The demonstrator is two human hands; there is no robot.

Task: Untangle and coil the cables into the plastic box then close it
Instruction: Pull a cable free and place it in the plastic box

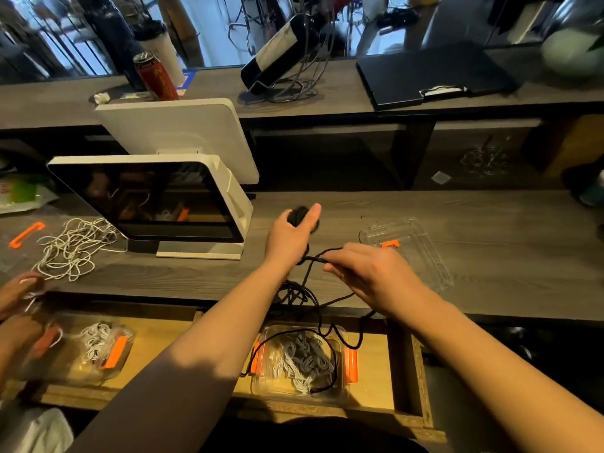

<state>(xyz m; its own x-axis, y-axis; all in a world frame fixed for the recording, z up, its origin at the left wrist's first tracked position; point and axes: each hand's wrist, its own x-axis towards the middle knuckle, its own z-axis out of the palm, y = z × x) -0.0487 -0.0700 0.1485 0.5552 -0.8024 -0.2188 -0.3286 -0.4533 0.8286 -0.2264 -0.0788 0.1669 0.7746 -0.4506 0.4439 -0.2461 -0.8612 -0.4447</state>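
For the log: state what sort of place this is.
Probably a bar or café service counter: a point-of-sale terminal on the counter, a wine bottle in a wire holder, and a clipboard on the ledge.

Cable (313, 286) held over the counter: black, plain, as is the wound bundle (299, 215) of it. Counter (457, 204): dark grey with a wood-grain pattern. Lid (411, 246) on the counter: clear plastic with one orange clip. Box (343, 387) in the drawer: clear, orange latches on both sides; contents are grey and white cords. Drawer (376, 371) floor: light yellowish wood. Second box (81, 351) at left: clear, orange latches, white cord inside. Loose cord (70, 248) beside the screen: white. Loose clip (26, 234): orange. Screen (157, 197): black glass, white casing. Can (156, 76) on the upper ledge: red with yellow markings. Folder (431, 73): black.
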